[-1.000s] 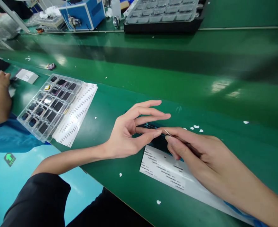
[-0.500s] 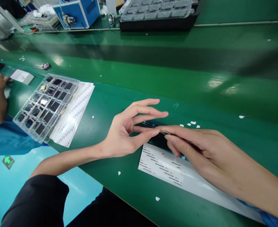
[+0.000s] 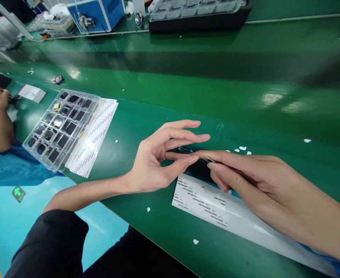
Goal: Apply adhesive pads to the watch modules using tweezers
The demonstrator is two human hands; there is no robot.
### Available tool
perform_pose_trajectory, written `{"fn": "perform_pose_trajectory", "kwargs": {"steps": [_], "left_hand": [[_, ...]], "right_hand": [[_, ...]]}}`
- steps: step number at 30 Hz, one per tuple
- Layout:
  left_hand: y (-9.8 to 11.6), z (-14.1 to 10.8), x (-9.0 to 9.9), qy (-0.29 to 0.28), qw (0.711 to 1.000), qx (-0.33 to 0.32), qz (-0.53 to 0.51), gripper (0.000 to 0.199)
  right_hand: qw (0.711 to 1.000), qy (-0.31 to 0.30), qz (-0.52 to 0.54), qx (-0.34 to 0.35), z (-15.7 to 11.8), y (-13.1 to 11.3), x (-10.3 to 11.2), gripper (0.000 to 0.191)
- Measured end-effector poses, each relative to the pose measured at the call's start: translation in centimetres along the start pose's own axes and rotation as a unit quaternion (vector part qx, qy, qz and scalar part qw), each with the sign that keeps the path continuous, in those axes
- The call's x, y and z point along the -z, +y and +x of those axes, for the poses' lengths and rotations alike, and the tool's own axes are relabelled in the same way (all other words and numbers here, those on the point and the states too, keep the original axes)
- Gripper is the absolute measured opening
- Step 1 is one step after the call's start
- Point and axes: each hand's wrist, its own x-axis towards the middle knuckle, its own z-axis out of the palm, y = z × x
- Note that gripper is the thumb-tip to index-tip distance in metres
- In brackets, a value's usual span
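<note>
Grips unchanged from half a second earlier. Right hand (image 3: 253,179) held a metal tool (image 3: 209,159), thin and shiny, pointing toward ten o'clock beside left hand (image 3: 152,164), which pinched narrow; couldn't tell on what.

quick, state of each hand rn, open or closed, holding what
Left hand: pinched closed; cannot tell if it holds anything.
Right hand: closed, holding tweezers.

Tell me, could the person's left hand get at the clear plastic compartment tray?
Likely yes: nothing tall stands between the left hand and the tray, with flat white printed paper alongside, though that hand seems busy pinching.
</note>
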Motion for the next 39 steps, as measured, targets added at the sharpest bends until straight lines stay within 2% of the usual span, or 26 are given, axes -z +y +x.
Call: {"fn": "perform_pose_trajectory", "kwargs": {"steps": [5, 10, 17, 21, 27, 32, 39], "left_hand": [[0.0, 0.0, 0.0, 0.005, 1.000, 0.006, 0.007, 0.018], [-0.1, 0.0, -0.1, 0.001, 1.000, -0.002, -0.009, 0.021], [0.4, 0.0, 0.0, 0.010, 1.000, 0.023, 0.004, 0.020], [0.4, -0.1, -0.1, 0.011, 0.999, 0.032, 0.012, 0.021], [0.3, -0.2, -0.2, 0.007, 1.000, 0.019, 0.001, 0.020], [0.2, -0.2, -0.2, 0.003, 0.999, 0.032, 0.002, 0.021], [0.3, -0.1, -0.1, -0.010, 0.997, 0.078, -0.006, 0.026]], "right_hand": [[1.000, -0.004, 0.005, 0.005, 0.2, 0.0, -0.2, 0.035], [1.000, -0.012, 0.001, 0.001, 0.1, 0.0, -0.4, 0.040], [0.999, -0.026, -0.007, -0.020, -0.1, -0.3, -0.1, 0.039], [1.000, -0.014, 0.004, -0.009, 0.1, -0.2, 0.0, 0.039], [1.000, -0.021, -0.003, -0.018, 0.2, -0.3, 0.1, 0.042], [0.999, -0.005, -0.051, 0.001, -0.1, 0.1, 0.0, 0.043], [0.984, 0.036, -0.162, 0.071, -0.5, 0.8, 0.1, 0.041]]}}
